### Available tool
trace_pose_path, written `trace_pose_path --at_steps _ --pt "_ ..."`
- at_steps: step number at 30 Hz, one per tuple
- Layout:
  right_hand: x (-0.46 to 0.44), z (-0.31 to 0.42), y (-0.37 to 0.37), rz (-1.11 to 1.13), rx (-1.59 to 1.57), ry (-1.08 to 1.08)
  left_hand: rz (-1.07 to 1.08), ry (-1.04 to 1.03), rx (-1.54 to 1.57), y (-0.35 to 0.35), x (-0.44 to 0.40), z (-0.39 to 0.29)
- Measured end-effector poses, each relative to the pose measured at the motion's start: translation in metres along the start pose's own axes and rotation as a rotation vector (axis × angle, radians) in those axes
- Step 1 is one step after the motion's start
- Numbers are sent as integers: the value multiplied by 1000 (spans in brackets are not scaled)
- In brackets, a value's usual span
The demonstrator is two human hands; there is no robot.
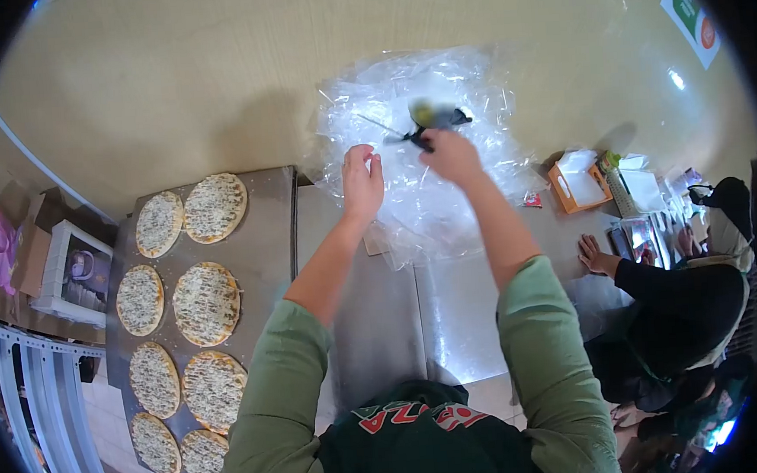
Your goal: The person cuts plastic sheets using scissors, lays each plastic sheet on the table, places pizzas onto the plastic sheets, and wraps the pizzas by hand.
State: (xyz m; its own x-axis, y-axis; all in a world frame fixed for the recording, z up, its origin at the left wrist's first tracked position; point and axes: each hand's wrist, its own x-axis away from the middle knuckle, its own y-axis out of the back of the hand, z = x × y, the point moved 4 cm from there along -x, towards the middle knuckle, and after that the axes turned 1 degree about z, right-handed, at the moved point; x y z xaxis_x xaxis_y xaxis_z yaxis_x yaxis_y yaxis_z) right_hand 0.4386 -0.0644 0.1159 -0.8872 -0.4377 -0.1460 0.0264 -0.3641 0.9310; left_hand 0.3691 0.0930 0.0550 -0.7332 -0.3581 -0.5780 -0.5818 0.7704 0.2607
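Observation:
My right hand (452, 156) is closed round the black handle of a tool (416, 137) with a thin metal rod sticking out to the left. Motion blurs the tool, so its exact kind cannot be made out; a yellow-green patch shows at its top. Beneath it a heap of clear plastic bags (463, 205) covers the back of the metal table and leans against the wall. To the left, my left hand (362, 185) is raised over the edge of the plastic, fingers loosely bent and thumb apart, with nothing visible in it.
Several topped pizza bases (207, 303) lie on a metal surface (261, 235) at left. An orange-sided box (582, 191) and a basket (620, 196) stand at right, where another person's hand (599, 256) rests on the table. A metal rack (36, 379) stands lower left.

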Motion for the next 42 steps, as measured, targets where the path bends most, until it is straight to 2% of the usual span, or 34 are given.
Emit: trace_pose_path --at_steps 2,4,7,10,11,14,17,20,23,26,27,30,33,36,40,42 --pt "-12 -17 15 -53 -155 95 107 88 -49 2 2 16" --pt "-12 -22 35 11 -361 49 113 -1 -117 4 4 -2" --pt "-9 -22 56 -46 -618 -126 169 -180 -318 0 8 -34" --pt "-9 -27 67 -151 -725 -115 218 -329 -427 -8 7 -49" --pt "-10 -32 68 -117 -748 -155 230 -370 -440 -10 7 -52" --pt "-1 -27 79 -85 -1141 -194 368 -193 -349 -21 0 -21" --pt "7 -27 88 -39 -1429 -198 198 -158 -215 -12 -3 -26" --pt "6 -30 94 2 -1585 -107 35 -27 -94 -5 -13 -44" --pt "15 -19 102 82 -1698 -70 -31 208 204 -14 -31 -57" --pt "24 -6 105 114 -1790 -42 -8 375 236 -40 -38 -46" --pt "23 -7 107 67 -1751 -19 150 443 182 -39 -39 -47" --pt "19 -12 118 -105 -1589 20 285 589 504 -39 -36 -33" --pt "24 -21 136 -316 -1312 2 47 519 756 -23 -29 -36" --pt "27 -36 149 -357 -1031 101 -178 533 884 5 -23 -57" --pt "60 -75 144 -417 -991 4 -197 455 851 28 -8 -43" --pt "88 -115 119 -531 -1077 -187 -158 477 754 31 1 -40"
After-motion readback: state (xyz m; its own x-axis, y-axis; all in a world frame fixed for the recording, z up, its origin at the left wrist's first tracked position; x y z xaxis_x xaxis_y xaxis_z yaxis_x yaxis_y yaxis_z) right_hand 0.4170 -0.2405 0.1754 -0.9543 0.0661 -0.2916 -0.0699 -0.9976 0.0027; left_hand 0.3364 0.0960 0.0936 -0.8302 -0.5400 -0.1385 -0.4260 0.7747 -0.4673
